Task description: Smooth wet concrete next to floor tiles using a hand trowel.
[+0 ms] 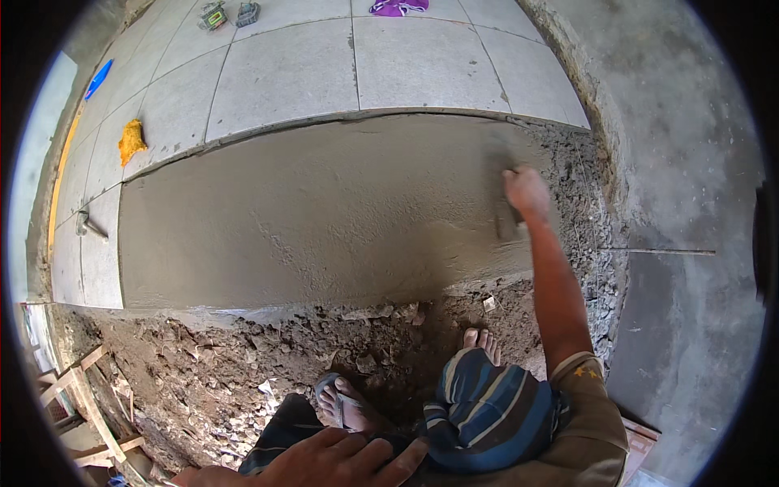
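My right hand (528,193) is closed round the handle of a trowel (505,221). Motion blurs the trowel, whose long blade lies on wet grey mortar (324,195) near the right end of the bed. The mortar is mostly smooth, with rougher patches in the middle and toward the near side. Low in the picture, my left hand (345,461) rests by my bent legs, fingers stretched out and holding nothing.
Large grey floor tiles (284,69) border the mortar's far and left sides. A yellow cloth (131,142) and a hammer-like tool (91,226) lie on them. Rough soil (203,357) runs along the near side, under my feet. A concrete wall (673,122) stands right; wooden pieces (93,406) lie lower left.
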Available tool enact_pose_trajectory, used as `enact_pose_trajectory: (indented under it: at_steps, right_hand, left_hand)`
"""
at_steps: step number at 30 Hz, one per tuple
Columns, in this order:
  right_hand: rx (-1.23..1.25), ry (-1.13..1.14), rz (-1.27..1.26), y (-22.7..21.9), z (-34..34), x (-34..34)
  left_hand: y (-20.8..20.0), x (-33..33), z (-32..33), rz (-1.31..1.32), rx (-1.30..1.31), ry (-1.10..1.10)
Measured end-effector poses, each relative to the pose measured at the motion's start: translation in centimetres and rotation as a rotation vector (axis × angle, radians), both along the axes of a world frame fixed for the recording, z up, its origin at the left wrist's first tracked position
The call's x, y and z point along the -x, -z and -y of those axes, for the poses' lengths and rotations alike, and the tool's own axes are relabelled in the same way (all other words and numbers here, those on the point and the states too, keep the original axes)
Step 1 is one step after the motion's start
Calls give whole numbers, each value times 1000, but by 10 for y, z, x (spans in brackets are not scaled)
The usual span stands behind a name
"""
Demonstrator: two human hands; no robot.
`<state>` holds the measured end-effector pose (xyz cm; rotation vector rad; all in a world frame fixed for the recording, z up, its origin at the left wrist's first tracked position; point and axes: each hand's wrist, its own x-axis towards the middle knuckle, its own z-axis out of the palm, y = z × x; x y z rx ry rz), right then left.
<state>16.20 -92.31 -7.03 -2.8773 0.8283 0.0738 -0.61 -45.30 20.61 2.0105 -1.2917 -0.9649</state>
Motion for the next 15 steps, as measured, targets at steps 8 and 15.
enact_pose_trajectory:
  at_steps: [8,15]
  right_hand:
    - [-1116,101,492,-13,-22,41]
    - [-630,-459,375,17,-124,14]
  left_hand:
    - [8,-10,22,-39,-85,61]
    - [28,-27,47,-11,-85,39]
